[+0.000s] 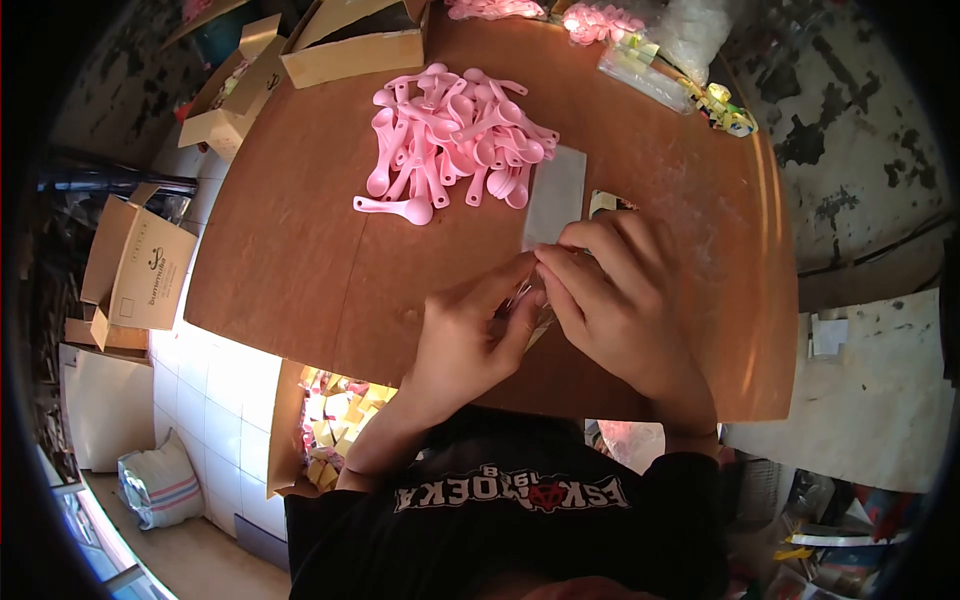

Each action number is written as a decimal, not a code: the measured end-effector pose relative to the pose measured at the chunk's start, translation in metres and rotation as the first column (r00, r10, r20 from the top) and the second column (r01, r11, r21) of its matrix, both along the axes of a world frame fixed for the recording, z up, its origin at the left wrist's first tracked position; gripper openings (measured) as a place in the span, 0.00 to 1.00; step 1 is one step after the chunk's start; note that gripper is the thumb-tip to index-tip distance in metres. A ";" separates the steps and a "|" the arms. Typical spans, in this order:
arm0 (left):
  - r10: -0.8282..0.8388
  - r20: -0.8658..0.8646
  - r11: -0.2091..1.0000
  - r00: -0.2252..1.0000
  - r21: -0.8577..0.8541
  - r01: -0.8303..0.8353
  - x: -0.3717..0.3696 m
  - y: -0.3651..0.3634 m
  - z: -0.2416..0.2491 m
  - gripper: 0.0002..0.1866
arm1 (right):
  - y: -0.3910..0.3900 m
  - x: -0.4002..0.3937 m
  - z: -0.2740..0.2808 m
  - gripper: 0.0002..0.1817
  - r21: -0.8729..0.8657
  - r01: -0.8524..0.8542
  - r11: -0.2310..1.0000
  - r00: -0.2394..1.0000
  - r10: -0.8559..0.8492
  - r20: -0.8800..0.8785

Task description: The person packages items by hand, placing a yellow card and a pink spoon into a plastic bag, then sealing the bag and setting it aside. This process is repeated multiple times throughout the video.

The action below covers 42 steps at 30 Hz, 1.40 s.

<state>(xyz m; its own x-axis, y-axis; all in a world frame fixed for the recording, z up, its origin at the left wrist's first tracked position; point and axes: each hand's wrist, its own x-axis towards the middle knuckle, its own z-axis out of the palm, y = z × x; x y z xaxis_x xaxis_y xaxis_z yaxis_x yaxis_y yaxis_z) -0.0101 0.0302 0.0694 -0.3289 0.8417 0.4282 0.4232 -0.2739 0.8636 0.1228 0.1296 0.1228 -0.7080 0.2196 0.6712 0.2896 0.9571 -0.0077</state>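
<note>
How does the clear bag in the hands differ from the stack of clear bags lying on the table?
The clear bag in the hands is pinched between the left hand and right hand, crumpled and mostly hidden. The stack of clear bags lies flat, untouched, beside the pink spoons. Both look like transparent plastic.

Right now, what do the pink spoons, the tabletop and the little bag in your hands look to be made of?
Pink spoons: likely moulded plastic, with a uniform colour and smooth sheen. Tabletop: looks like brown hardboard or thin wood sheet, matte, with a thin bare edge. Little bag, pinched between left hand and right hand: clear, glossy plastic film, seemingly.
</note>
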 end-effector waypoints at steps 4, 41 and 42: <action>-0.063 -0.242 0.998 0.968 -0.036 0.056 -0.010 -0.005 0.001 0.16 | 0.000 -0.001 -0.011 0.11 0.051 -0.001 0.999 0.999 -0.001 0.041; -0.188 0.555 0.974 0.810 0.211 0.082 -0.008 -0.006 -0.027 0.07 | 0.178 0.130 -0.015 0.13 -0.894 -0.375 0.245 0.925 0.040 -0.377; -0.194 0.558 0.973 0.807 0.217 0.084 -0.007 -0.009 -0.028 0.07 | 0.191 0.136 -0.032 0.13 -0.969 -0.236 0.076 0.972 0.007 -0.237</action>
<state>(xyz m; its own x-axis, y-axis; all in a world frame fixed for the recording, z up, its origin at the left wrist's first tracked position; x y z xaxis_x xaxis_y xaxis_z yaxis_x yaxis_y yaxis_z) -0.0168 0.0215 0.0410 -0.4452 0.8277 0.3416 -0.1870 -0.4591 0.8685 0.2590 0.3210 0.0913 -0.7323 0.6810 0.0054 0.0550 0.0670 -0.9962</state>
